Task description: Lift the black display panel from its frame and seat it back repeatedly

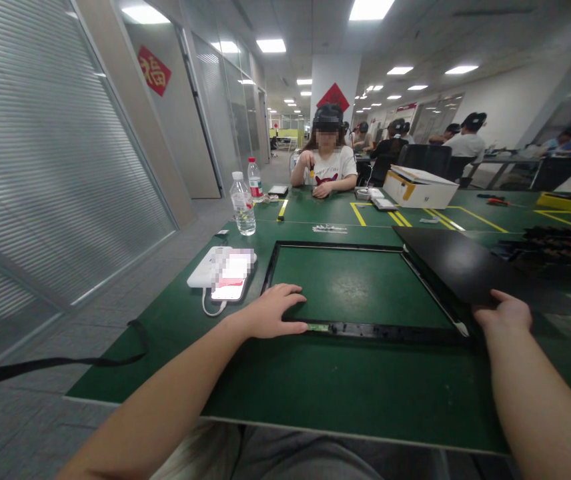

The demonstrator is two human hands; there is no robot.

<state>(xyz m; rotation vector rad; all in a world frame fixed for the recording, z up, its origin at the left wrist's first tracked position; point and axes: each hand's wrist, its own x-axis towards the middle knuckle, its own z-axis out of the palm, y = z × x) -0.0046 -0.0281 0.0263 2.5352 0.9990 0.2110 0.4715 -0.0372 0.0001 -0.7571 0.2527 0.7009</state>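
A black rectangular frame (380,331) lies flat on the green table (355,393) in front of me. My left hand (278,311) rests over its near left corner, fingers spread, thumb along the near bar beside a small green strip. To the right, a flat black panel (458,263) overlaps or adjoins the frame's right side. My right hand (504,312) grips the panel's near edge, thumb on top and the other fingers hidden beneath. A thin pale strip runs along the frame's right bar.
A phone (230,280) cabled to a white device (204,267) lies at the left. Behind them stand a clear bottle (243,207) and a red-capped bottle (254,180). Across the table sits a person (328,160); a white box (420,188) is at the far right.
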